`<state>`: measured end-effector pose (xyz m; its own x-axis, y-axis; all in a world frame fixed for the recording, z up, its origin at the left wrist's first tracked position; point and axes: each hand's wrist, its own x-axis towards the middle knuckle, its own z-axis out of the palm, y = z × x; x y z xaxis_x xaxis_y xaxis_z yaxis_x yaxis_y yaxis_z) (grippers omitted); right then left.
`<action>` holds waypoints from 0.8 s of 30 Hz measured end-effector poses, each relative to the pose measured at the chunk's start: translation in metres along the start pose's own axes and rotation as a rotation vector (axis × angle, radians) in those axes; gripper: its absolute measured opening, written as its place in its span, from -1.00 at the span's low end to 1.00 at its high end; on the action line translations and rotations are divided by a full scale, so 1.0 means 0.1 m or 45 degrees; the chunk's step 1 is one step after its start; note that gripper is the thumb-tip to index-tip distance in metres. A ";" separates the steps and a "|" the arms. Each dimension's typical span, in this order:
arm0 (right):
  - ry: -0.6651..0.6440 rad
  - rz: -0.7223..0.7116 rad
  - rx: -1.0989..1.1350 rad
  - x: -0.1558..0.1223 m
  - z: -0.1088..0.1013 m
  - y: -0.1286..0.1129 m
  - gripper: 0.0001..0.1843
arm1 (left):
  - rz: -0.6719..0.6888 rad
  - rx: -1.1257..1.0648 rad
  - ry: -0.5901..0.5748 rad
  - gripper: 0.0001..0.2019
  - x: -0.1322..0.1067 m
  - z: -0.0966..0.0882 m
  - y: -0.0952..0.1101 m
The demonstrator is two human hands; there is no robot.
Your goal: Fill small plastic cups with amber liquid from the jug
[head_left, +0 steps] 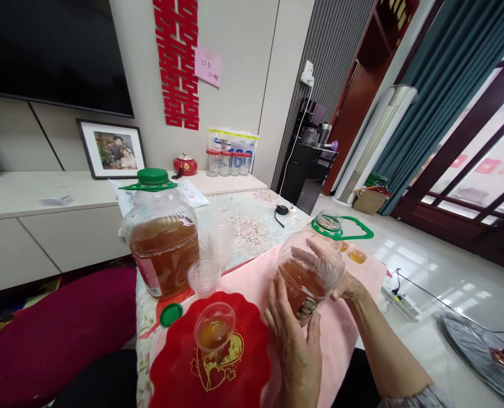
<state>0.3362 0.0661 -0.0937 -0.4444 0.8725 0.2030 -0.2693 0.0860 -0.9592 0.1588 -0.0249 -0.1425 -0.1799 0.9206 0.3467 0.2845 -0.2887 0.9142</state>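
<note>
Both my hands are around a clear plastic jug (309, 277) that is partly filled with amber-brown liquid. Its neck is uncapped and carries a green handle ring. My left hand (292, 337) presses its fingers on the near left side. From the right, my right hand (347, 286) wraps the jug, its fingers visible through the clear wall. The jug leans a little to the right in view; whether its base touches the table I cannot tell. On a red scalloped tray (247, 368) stands a clear plastic cup (215, 328) with some amber liquid. A green cap (170, 314) lies beside the tray.
A second, capped jug (164, 249) stands at the left, with stacked clear cups (204, 276) beside it. Behind my right hand sit small cups of amber liquid (357, 256). A black tape measure (281, 210) lies on the tablecloth (245, 229). Jars (228, 163) line the cabinet.
</note>
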 end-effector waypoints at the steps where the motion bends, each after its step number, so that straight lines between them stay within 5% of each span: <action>1: 0.027 -0.012 0.008 -0.02 0.00 0.03 0.27 | 0.031 0.019 0.010 -0.16 0.00 0.01 -0.01; 7: 0.288 -0.092 0.067 -0.19 0.03 0.25 0.22 | 0.095 0.122 0.020 -0.19 0.00 0.01 -0.03; 12: 0.494 -0.139 0.135 -0.35 0.20 0.46 -0.10 | 0.166 0.126 0.054 -0.24 0.00 0.01 -0.04; 24: 0.626 -0.187 0.274 -0.37 0.36 0.59 -0.36 | 0.073 0.083 -0.031 -0.18 -0.28 -0.17 0.09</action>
<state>0.3066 0.0216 -0.1507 0.0482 0.9849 0.1663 -0.4895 0.1684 -0.8556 0.1502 -0.0581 -0.1408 -0.1386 0.9093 0.3923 0.3546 -0.3243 0.8770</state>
